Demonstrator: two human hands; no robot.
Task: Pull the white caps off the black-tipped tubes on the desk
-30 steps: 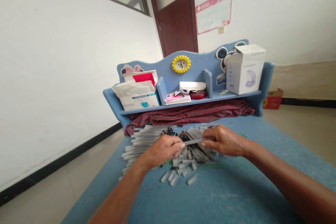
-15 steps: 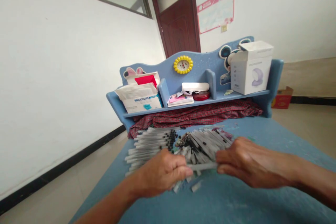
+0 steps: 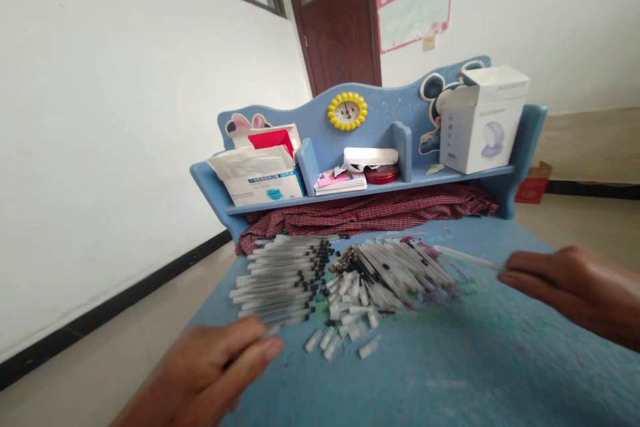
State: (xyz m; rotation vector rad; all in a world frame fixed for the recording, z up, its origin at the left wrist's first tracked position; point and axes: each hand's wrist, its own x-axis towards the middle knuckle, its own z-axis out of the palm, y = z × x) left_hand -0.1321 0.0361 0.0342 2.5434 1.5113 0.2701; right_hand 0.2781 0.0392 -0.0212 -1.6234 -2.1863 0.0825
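Observation:
My right hand point(image 3: 575, 283), blurred by motion, is closed on one end of a clear pen point(image 3: 467, 255) above the right part of the blue table. The pen points left, free of the pile. At the lower left my left hand point(image 3: 215, 363) is pinched, with what looks like a clear pen cap point(image 3: 273, 331) barely showing at its fingertips. Beyond it lies a row of pens point(image 3: 280, 280) with black ends to the right. A second heap of clear pens point(image 3: 405, 270) lies to the right of them. Loose translucent caps point(image 3: 370, 346) are scattered in front.
A blue shelf point(image 3: 420, 180) runs along the table's back, above a bunched plaid cloth point(image 3: 380, 208). On it stand a mask box point(image 3: 267, 188), papers point(image 3: 343, 183), a round red tin point(image 3: 383, 175) and a tall white box point(image 3: 483, 123). A yellow clock point(image 3: 347, 111) hangs behind.
My hands have moved apart, the left down and left, the right to the right. The pen that stretched between both hands is now in my right hand only.

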